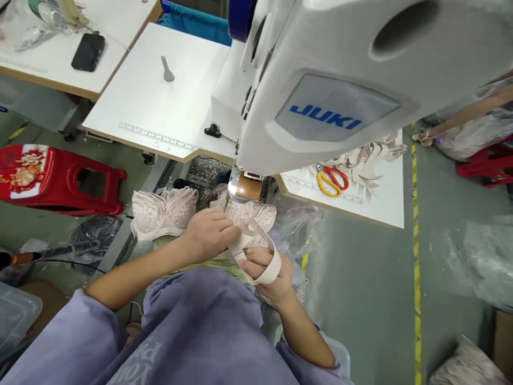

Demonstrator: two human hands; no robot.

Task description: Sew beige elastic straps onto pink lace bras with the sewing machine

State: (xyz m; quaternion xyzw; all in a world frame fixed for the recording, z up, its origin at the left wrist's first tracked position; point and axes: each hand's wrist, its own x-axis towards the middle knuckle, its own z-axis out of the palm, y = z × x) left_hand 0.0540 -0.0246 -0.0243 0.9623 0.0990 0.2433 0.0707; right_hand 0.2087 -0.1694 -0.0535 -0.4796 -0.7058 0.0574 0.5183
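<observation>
A red plastic stool [60, 179] stands on the floor at the far left, below the white table [160, 101]. Next comes a pale lace bra [164, 214], lying just beside the left hand [210, 232]. That hand's fingers are pressed together and pinch one end of a beige elastic strap [262, 251] against a lace piece [256, 214] lying under the head of the JUKI sewing machine [324, 80]. The strap loops over the right hand [268, 278], whose fingers are curled with the band wrapped around them. Further right, red and yellow scissors [331, 179] lie on the table beside cut strap pieces [371, 158].
</observation>
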